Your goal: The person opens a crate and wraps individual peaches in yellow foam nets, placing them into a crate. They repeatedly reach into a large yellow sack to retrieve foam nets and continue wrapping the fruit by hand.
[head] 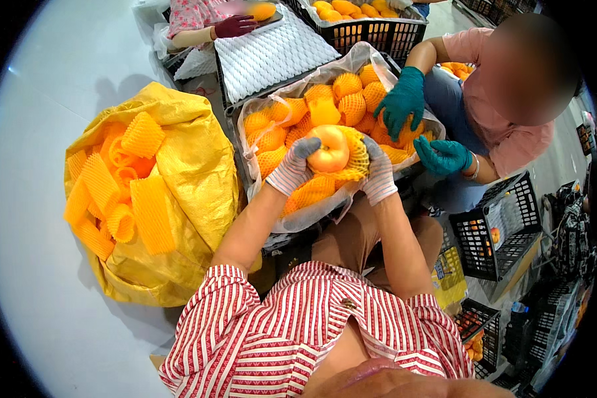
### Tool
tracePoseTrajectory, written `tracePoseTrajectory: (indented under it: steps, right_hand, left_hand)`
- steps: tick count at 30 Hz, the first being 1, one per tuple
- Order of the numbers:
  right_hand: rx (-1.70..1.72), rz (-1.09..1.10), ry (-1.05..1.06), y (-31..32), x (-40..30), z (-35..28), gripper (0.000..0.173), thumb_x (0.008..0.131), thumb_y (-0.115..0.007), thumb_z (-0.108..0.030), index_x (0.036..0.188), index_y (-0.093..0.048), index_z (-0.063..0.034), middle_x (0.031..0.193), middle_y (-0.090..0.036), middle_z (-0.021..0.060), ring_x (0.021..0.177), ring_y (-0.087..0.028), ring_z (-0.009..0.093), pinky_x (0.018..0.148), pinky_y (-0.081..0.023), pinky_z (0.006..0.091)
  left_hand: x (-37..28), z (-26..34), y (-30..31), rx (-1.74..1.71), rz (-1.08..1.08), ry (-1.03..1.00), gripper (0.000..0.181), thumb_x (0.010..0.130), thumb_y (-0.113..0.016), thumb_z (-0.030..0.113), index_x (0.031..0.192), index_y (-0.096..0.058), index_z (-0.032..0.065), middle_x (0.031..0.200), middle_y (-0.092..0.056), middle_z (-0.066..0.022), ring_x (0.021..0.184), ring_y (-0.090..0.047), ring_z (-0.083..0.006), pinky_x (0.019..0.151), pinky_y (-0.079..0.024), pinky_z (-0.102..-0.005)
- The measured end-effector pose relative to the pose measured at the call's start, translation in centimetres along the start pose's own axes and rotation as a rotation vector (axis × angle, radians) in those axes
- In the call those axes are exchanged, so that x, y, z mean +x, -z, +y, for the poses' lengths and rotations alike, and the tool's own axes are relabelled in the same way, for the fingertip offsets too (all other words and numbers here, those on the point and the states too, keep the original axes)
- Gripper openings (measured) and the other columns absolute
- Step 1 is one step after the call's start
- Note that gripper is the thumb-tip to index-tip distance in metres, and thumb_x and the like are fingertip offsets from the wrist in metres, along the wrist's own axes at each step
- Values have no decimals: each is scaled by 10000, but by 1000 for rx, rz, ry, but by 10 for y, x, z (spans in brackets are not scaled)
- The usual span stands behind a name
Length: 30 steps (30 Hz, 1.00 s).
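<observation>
My left hand [293, 166], in a striped work glove with a grey thumb, grips the left side of a round yellow-orange fruit [327, 149]. A yellow foam net sleeve [356, 156] covers the fruit's right side, and my right hand [379, 171], gloved alike, holds it there. Both hands are over the near part of a crate lined with a thin white sheet [252, 174]. Foam-netted fruits [352, 108] fill this crate. Left of it, a yellow woven sack [194, 149] stands with its mouth spread around many loose orange foam net sleeves [151, 214].
Across the crate's right side reach a co-worker's teal-gloved hands [408, 102]. White foam sheeting [268, 54] covers a crate beyond, beside another person's maroon-gloved hand [235, 26]. A fruit-filled black crate [373, 37] stands at the back. Black plastic crates [470, 244] stand at the right.
</observation>
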State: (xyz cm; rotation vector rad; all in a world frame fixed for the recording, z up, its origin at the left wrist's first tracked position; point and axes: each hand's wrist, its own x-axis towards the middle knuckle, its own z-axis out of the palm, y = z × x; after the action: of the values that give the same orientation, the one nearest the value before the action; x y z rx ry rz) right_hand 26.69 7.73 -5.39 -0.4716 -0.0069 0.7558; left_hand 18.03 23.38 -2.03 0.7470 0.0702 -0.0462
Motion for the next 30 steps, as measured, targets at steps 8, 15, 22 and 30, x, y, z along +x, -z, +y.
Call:
tracePoseTrajectory:
  steps: [8, 15, 22, 30]
  right_hand:
    - [-799, 263, 598, -8, 2, 24, 370, 830, -571, -94, 1166, -455, 7, 1094, -526, 111, 970, -510, 183, 868, -414, 314]
    - [-1642, -30, 1011, -53, -29, 24, 679, 649, -753, -115, 1221, -405, -7, 1203, -445, 133, 1077, -473, 240, 947, -380, 330]
    - [-380, -60, 331, -24, -10, 10, 654, 731, -687, -283, 1242, -387, -4, 1141, -509, 135, 994, -546, 244, 784, -511, 335]
    - [18, -78, -134, -13, -7, -5, 681, 825, -384, -622, 1239, -410, -82, 1087, -564, 159, 824, -623, 324, 507, -558, 396]
  left_hand:
    - [-6, 7, -9, -273, 92, -112, 618, 728, -687, 320, 1211, -439, 26, 1188, -517, -131, 1098, -517, -258, 973, -415, -391]
    - [6, -5, -2, -112, 16, -95, 727, 673, -758, 312, 1230, -403, 8, 1163, -519, -120, 1068, -535, -237, 952, -438, -360]
    - [11, -5, 0, -194, -48, -119, 509, 777, -640, 113, 1243, -444, 51, 1191, -534, -92, 1071, -537, -240, 927, -448, -350]
    - [15, -8, 6, -236, 87, -70, 422, 880, -512, 275, 1218, -463, 27, 1174, -548, -119, 1061, -542, -251, 909, -455, -378]
